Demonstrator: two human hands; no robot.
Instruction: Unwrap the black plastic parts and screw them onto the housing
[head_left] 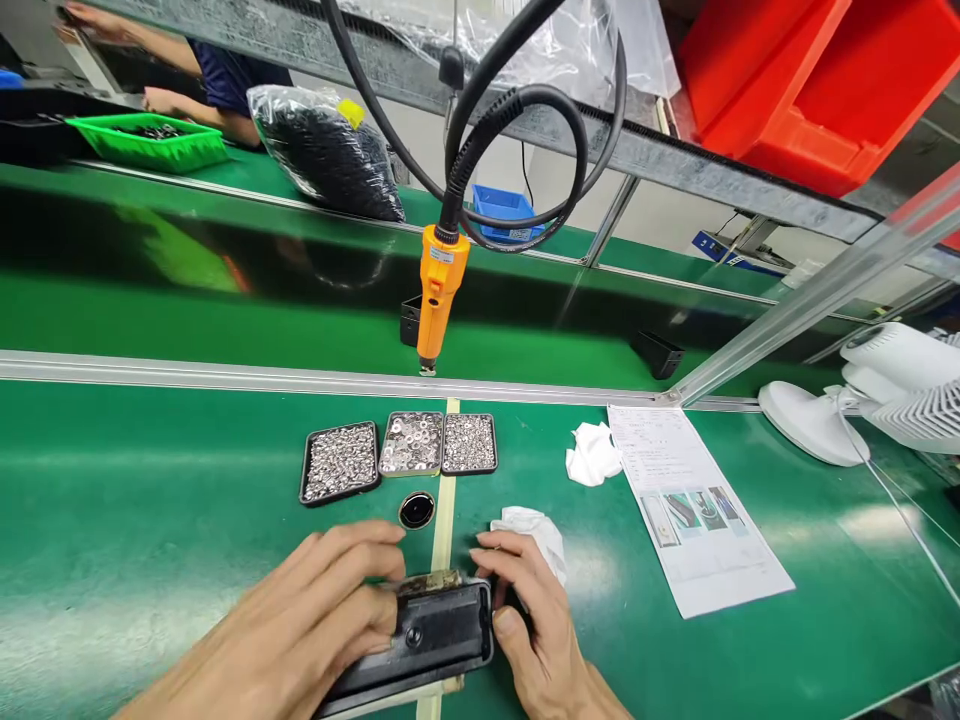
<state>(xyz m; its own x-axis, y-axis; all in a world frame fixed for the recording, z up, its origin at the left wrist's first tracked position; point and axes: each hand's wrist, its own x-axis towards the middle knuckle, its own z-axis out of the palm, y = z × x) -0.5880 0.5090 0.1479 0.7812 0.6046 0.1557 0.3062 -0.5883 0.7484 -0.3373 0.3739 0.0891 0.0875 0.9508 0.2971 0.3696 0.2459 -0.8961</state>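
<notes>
A long black plastic housing with a recessed inside and a small round boss lies tilted at the front middle, over a light-coloured block or fixture that is mostly hidden. My left hand lies over its left part, fingers curled onto it, the fingertips partly hidden in the recess. At the right end my right hand is closed around the housing's edge, thumb against it. Something dark shows between thumb and forefinger; I cannot tell what. Just beyond the hands sits a round black part with a shiny rim.
Trays of small metal parts, washers and more metal pieces stand behind. An orange electric screwdriver hangs above. White crumpled tissues, a printed sheet and a white fan are rightward. Another person's arm shows beyond.
</notes>
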